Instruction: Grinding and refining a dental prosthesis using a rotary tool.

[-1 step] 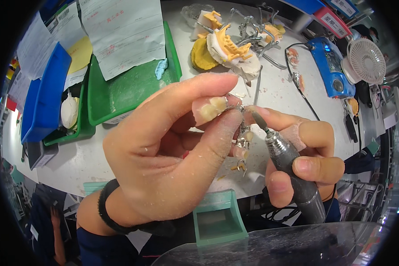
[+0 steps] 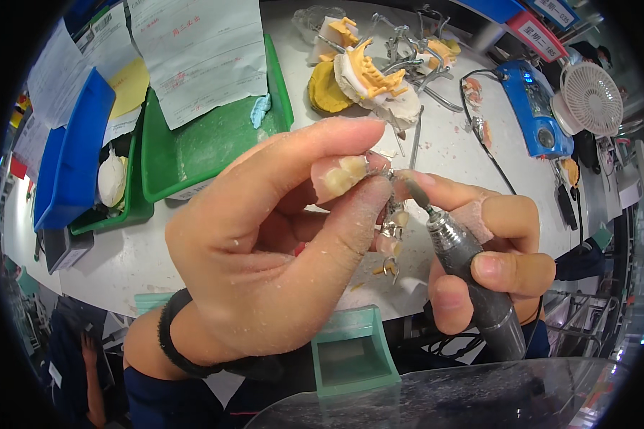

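Observation:
My left hand (image 2: 279, 250), dusted with pale powder, pinches a partial denture (image 2: 341, 176) between thumb and fingers. The denture has a pink base, cream teeth and a metal framework with clasps, part of which hangs below my thumb; the rest is hidden by the fingers. My right hand (image 2: 497, 250) is closed round a dark grey handpiece (image 2: 490, 304). Its grey-green, pointed grinding bur (image 2: 418, 194) is tilted up and left, close beside the denture's metal part. Whether they touch, I cannot tell. My right index fingertip reaches the denture's right side.
Green tray (image 2: 218, 157) with papers and a blue bin (image 2: 75, 154) stand left. Behind my hands is a plaster model (image 2: 397, 107) with orange wax-like pieces, beside metal articulator-like frames. A blue control box (image 2: 529, 107) and white fan (image 2: 590, 99) are right. A pale green drawer (image 2: 355, 357) lies below.

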### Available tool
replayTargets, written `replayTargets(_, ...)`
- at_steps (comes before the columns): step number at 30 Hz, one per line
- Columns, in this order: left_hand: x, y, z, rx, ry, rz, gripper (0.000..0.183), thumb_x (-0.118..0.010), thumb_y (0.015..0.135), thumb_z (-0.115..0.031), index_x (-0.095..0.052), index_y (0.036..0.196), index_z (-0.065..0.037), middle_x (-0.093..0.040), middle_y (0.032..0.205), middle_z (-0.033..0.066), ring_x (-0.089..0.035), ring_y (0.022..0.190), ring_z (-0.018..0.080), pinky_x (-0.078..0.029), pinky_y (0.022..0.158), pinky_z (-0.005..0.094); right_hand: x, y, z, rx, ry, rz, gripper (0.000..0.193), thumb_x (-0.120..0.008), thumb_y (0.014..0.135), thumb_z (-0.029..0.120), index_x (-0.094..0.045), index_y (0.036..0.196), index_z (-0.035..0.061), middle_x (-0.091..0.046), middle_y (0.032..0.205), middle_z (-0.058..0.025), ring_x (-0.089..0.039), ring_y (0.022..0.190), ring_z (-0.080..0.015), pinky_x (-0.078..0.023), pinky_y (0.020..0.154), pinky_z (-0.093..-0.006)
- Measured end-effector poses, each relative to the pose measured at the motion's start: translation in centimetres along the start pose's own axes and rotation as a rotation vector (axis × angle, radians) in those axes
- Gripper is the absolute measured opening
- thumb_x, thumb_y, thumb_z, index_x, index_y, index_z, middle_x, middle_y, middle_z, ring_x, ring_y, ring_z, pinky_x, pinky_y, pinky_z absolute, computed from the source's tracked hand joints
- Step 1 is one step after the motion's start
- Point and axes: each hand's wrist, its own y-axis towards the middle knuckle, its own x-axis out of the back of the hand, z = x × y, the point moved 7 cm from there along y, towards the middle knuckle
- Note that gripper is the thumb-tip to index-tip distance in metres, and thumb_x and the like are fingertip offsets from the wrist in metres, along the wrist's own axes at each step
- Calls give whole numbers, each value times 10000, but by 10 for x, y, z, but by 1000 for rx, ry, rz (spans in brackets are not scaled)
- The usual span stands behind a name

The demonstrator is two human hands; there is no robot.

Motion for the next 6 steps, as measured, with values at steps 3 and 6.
replayTargets(3, 0, -1, -3, -22, 67, 10, 334, -549, 833, 61, -498, 1163, 54, -606, 952, 111, -586, 785, 111, -491, 662, 207, 0, 2, 1, -9, -15, 32, 304, -586, 845, 159, -397, 1082, 140, -446, 878, -183, -581, 922, -440, -563, 705, -439)
replayTargets(6, 0, -1, -2, -13, 80, 8, 349, -557, 833, 53, -494, 1176, 47, -609, 966, 119, -595, 811, 121, -489, 715, 209, -1, 0, -1, -29, -19, 49, 313, -594, 840, 160, -398, 1084, 144, -444, 883, -181, -584, 914, -442, -558, 707, -463)
